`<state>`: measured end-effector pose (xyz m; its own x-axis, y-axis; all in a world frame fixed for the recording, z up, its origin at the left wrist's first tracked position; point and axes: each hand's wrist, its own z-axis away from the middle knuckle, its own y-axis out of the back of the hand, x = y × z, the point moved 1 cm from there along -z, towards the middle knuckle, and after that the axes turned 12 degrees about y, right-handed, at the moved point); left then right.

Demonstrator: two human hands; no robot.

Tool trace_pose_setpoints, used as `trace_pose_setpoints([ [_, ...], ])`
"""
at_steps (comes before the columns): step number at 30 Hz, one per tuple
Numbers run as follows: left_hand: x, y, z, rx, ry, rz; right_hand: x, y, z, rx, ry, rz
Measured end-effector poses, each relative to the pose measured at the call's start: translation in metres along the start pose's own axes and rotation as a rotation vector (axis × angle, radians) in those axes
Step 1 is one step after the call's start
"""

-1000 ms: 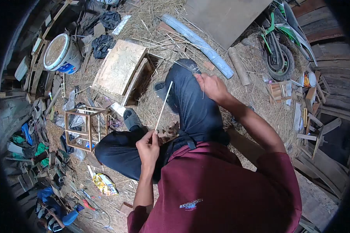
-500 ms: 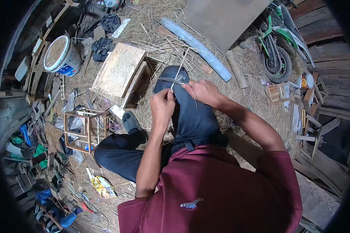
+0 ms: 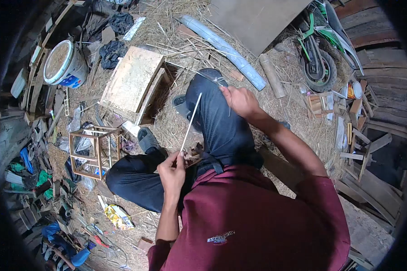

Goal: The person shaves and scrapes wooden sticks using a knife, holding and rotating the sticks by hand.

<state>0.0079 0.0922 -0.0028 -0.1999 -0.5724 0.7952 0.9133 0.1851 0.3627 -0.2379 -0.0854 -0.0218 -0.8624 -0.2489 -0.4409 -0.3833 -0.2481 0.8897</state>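
Note:
My left hand [image 3: 172, 174], near my lap, is closed on the lower end of a thin pale stick [image 3: 191, 123]. The stick slants up and away, its far tip over my bent leg. My right hand [image 3: 240, 101] rests above my raised knee, fingers closed round a knife [image 3: 211, 77]. Its dark narrow blade points to the left, and the handle is mostly hidden in the fist. A thin strand hangs below that hand. Stick and blade are apart.
A wooden box [image 3: 133, 81] stands ahead, with a small wooden frame [image 3: 95, 151] to the left. A bucket [image 3: 65, 63] sits at the upper left. A grey pipe [image 3: 226, 52] lies on the straw-covered floor. A motorbike wheel [image 3: 319, 71] is at the upper right.
My left hand has drawn back toward my lap with the stick, away from the blade. My right hand has moved slightly forward and right, still holding the knife.

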Motion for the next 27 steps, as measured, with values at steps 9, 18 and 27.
trace_pose_setpoints([
  [9,0.070,-0.049,-0.068,0.042,-0.265,-0.189,-0.022,0.003,0.007,-0.157,0.157,-0.003],
  [18,0.073,-0.058,-0.078,0.088,-0.299,-0.324,-0.025,0.005,-0.009,-0.204,0.140,0.030],
  [27,0.037,-0.029,-0.026,0.032,-0.136,-0.157,-0.020,0.006,0.003,-0.129,0.122,0.142],
])
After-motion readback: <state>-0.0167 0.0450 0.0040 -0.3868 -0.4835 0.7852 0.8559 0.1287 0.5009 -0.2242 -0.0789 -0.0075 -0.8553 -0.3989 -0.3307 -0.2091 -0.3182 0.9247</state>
